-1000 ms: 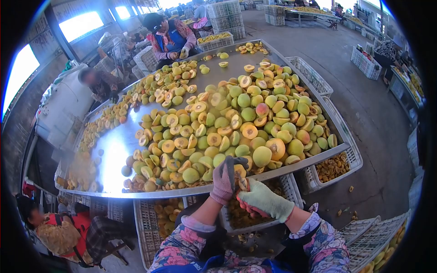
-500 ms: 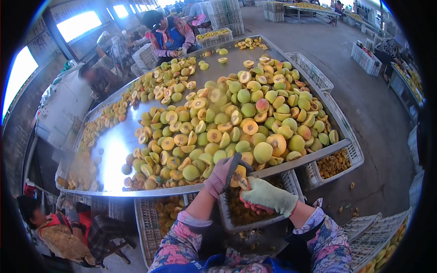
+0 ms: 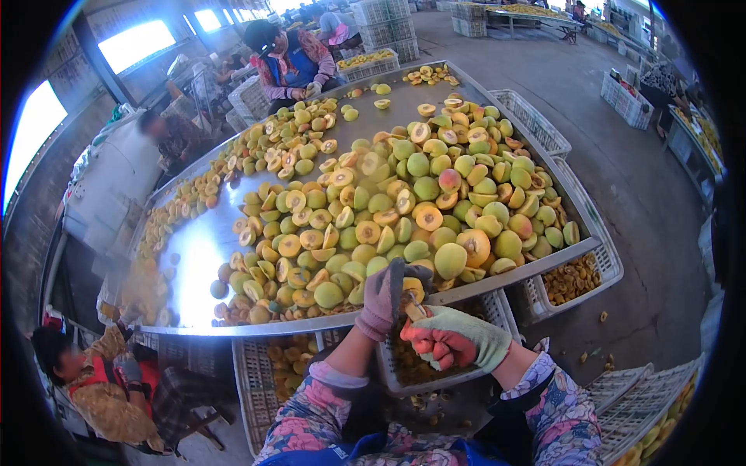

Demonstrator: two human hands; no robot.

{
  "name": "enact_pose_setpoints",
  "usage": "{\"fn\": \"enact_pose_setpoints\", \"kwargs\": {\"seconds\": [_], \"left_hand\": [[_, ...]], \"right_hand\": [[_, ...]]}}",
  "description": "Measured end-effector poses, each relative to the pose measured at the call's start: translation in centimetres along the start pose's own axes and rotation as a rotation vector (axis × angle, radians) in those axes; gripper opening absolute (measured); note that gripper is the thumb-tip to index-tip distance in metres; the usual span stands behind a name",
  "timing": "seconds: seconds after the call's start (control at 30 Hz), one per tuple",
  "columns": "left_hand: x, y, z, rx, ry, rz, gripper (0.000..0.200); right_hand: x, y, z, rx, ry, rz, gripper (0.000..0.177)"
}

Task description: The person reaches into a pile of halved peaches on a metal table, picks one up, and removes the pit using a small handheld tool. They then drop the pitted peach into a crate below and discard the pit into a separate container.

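Note:
My left hand [image 3: 385, 301], in a pink and dark grey glove, is closed round a halved yellow peach [image 3: 414, 290] at the near edge of the metal table [image 3: 342, 320]. My right hand [image 3: 460, 340], in a pale glove with red-coated fingers, grips a small tool with a light wooden handle [image 3: 415, 311]. The tool's tip is at the peach half, partly hidden by the left fingers. Below both hands stands a plastic crate [image 3: 507, 309] with peach pieces in it. Directly beyond them lies a large heap of whole and halved peaches [image 3: 373, 225].
More crates stand around the table, one with cut pieces [image 3: 571, 281] at the right and a crate [image 3: 252, 388] at the lower left. One person [image 3: 116, 380] sits at the lower left; another person [image 3: 291, 66] works at the far edge. Fruit scraps lie on the floor [image 3: 645, 256].
My right hand has rolled, showing more of its red fingers, with the tool still at the peach half. The left hand has shifted slightly. The person at the lower left has raised an arm.

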State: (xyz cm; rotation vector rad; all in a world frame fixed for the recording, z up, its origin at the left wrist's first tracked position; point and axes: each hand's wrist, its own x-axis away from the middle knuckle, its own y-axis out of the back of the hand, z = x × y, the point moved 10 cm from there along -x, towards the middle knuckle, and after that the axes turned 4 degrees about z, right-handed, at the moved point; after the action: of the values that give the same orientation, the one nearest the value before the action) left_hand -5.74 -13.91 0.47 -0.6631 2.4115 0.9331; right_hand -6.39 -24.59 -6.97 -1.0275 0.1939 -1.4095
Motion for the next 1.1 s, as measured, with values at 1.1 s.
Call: {"fn": "enact_pose_setpoints", "kwargs": {"seconds": [1.1], "left_hand": [[1.6, -2.3, 6.9, 0.877, 0.551, 0.022, 0.057]], "right_hand": [[0.6, 1.1, -1.1, 0.741, -0.127, -0.088, 0.020]]}}
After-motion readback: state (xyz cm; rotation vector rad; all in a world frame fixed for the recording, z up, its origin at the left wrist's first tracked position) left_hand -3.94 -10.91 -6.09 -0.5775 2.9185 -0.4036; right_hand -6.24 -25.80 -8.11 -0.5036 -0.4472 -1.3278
